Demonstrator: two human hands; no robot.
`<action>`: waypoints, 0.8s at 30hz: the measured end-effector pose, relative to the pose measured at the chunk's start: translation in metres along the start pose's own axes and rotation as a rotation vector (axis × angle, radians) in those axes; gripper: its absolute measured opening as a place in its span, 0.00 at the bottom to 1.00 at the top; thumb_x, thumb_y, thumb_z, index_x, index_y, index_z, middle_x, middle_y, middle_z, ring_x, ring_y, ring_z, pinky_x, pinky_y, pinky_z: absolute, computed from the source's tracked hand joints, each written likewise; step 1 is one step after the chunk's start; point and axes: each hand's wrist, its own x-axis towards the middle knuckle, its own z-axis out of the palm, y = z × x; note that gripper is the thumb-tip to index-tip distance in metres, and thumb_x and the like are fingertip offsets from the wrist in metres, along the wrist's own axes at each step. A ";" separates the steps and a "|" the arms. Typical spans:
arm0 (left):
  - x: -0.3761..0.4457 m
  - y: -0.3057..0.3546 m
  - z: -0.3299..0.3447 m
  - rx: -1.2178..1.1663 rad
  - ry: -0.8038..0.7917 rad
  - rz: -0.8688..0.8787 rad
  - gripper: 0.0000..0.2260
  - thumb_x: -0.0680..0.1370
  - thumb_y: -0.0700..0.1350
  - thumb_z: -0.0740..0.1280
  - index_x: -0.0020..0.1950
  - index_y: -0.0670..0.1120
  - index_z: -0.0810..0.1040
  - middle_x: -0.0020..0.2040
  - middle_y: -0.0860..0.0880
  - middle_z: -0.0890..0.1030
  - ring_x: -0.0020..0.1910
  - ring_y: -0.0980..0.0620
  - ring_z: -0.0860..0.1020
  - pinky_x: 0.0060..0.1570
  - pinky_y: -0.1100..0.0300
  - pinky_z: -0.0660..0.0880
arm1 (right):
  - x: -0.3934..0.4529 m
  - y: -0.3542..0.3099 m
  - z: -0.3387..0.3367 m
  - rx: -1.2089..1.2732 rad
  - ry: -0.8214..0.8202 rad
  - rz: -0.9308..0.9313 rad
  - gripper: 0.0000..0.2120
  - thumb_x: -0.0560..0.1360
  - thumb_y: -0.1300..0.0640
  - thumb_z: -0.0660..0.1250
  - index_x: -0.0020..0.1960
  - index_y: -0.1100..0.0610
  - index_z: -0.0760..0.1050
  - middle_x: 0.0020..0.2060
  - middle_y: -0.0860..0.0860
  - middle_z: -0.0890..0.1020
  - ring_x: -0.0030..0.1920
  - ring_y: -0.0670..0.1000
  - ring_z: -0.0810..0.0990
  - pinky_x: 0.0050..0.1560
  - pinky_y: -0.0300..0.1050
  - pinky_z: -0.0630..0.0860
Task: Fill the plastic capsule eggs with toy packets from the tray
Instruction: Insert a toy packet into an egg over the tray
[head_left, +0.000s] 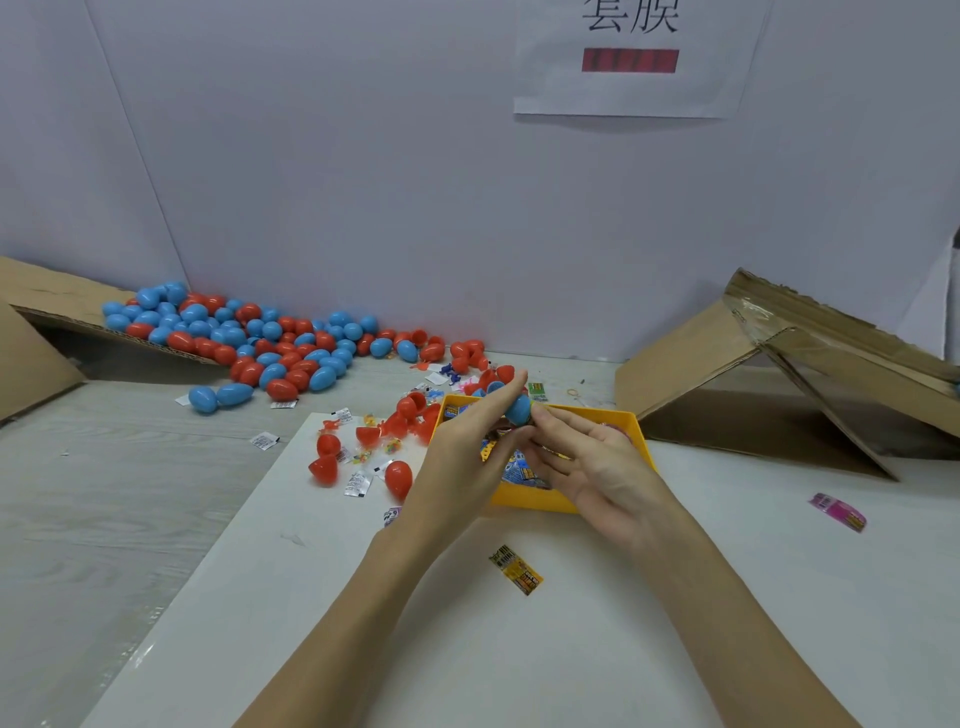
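Hands (511, 431) pinching blue egg (518, 408) (long axis tilted), above yellow tray (535, 500)

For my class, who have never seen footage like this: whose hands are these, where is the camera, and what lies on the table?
There is no machine here. One camera, worn on a person's head, looks down at their two bare hands. The left hand and right hand together hold a blue capsule egg above a yellow tray of toy packets. On the table lie a pile of red and blue eggs, open red egg halves, a loose yellow packet, a pink packet and cardboard flaps.
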 end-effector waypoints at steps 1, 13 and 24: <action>0.000 0.000 0.000 0.004 -0.009 0.005 0.27 0.80 0.35 0.69 0.78 0.42 0.67 0.70 0.48 0.78 0.66 0.54 0.78 0.65 0.54 0.77 | 0.000 -0.001 0.000 0.005 -0.001 0.006 0.18 0.76 0.57 0.74 0.63 0.63 0.82 0.54 0.59 0.87 0.55 0.54 0.87 0.52 0.42 0.83; 0.000 0.006 -0.002 -0.232 -0.002 -0.124 0.18 0.84 0.40 0.65 0.74 0.49 0.74 0.67 0.55 0.79 0.64 0.57 0.79 0.63 0.60 0.77 | -0.004 -0.006 0.007 0.189 -0.039 0.146 0.20 0.74 0.54 0.76 0.63 0.62 0.82 0.56 0.61 0.86 0.54 0.55 0.87 0.51 0.46 0.84; 0.001 0.006 -0.002 -0.292 -0.013 -0.138 0.17 0.84 0.43 0.65 0.72 0.51 0.77 0.66 0.59 0.81 0.67 0.59 0.77 0.64 0.62 0.75 | -0.004 -0.004 0.007 0.213 -0.034 0.145 0.23 0.73 0.54 0.77 0.64 0.62 0.80 0.57 0.62 0.85 0.56 0.56 0.87 0.50 0.46 0.85</action>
